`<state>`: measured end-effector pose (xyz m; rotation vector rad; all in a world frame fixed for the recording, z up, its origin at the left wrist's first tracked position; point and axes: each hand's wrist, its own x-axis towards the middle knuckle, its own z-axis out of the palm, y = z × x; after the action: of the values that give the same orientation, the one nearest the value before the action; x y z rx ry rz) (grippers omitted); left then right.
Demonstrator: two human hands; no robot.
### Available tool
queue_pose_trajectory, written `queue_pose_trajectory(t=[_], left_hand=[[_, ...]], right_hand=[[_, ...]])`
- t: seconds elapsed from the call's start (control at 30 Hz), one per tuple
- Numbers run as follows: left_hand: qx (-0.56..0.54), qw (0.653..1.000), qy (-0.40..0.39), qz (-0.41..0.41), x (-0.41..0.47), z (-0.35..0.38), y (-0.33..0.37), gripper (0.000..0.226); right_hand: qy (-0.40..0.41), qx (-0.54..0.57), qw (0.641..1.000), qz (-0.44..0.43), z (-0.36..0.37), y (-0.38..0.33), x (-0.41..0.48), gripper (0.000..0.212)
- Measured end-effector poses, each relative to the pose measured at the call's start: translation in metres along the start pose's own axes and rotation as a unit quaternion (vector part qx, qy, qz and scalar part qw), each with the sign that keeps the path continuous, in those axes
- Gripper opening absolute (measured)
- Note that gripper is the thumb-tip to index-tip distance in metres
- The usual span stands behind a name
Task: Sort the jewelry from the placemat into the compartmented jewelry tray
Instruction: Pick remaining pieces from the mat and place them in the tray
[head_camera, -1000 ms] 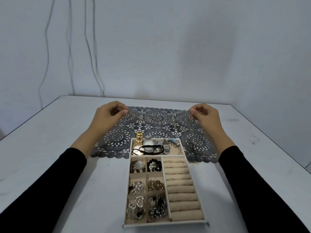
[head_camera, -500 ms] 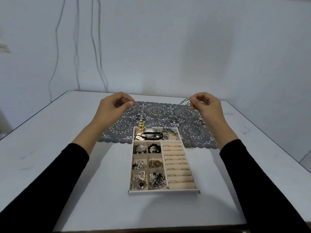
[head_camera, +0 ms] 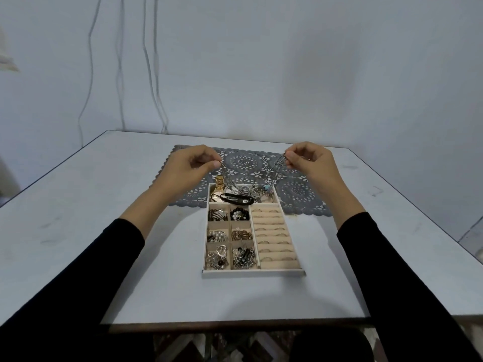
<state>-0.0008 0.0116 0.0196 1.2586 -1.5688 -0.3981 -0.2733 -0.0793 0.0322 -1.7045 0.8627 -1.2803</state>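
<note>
— Where's the chain (head_camera: 275, 168)?

— Strung between my two hands, above the far end of the tray (head_camera: 253, 273). My left hand (head_camera: 188, 165) pinches one end between thumb and forefinger, my right hand (head_camera: 308, 160) pinches the other the same way. From each pinch it slopes down and inward, and its slack middle dips to the tray's wide far compartment, beside the gold watch (head_camera: 219, 185). Whether it touches the pieces there, I cannot tell.

— And half a second ago?

— My hands were wider apart and the chain hung shallower, its low point over the mat (head_camera: 298, 192) just beyond the tray. Now my hands are nearer each other and the sag drops deeper.

— What does it look like?

— Silver, made of long open links, doubled into several strands near my right fingers. It is thin and hard to follow against the grey lace of the mat.
</note>
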Motion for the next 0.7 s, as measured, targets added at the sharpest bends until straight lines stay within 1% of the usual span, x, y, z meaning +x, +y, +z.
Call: queue_pose_trajectory(t=[0.1, 0.33, 0.43, 0.53, 0.7], left_hand=[[-0.012, 1.000, -0.013, 0.007, -0.002, 0.005, -0.001, 0.016], [-0.017, 0.999, -0.032, 0.000, -0.003, 0.014, -0.008, 0.011], [-0.018, 0.999, -0.040, -0.015, -0.004, 0.015, -0.013, 0.011], [-0.013, 0.999, -0.049, -0.018, -0.006, 0.013, -0.018, 0.011], [-0.004, 0.998, -0.062, -0.032, -0.009, 0.004, -0.029, 0.008]], right_hand=[[-0.019, 0.018, 1.000, 0.014, 0.006, 0.003, -0.002, 0.004], [-0.060, 0.030, 0.998, 0.015, 0.022, 0.013, -0.007, 0.009], [-0.078, 0.015, 0.997, 0.020, 0.026, 0.015, -0.009, 0.013], [-0.089, 0.005, 0.996, 0.029, 0.025, 0.018, -0.011, 0.012], [-0.103, -0.051, 0.993, 0.031, 0.016, 0.020, -0.015, 0.011]])
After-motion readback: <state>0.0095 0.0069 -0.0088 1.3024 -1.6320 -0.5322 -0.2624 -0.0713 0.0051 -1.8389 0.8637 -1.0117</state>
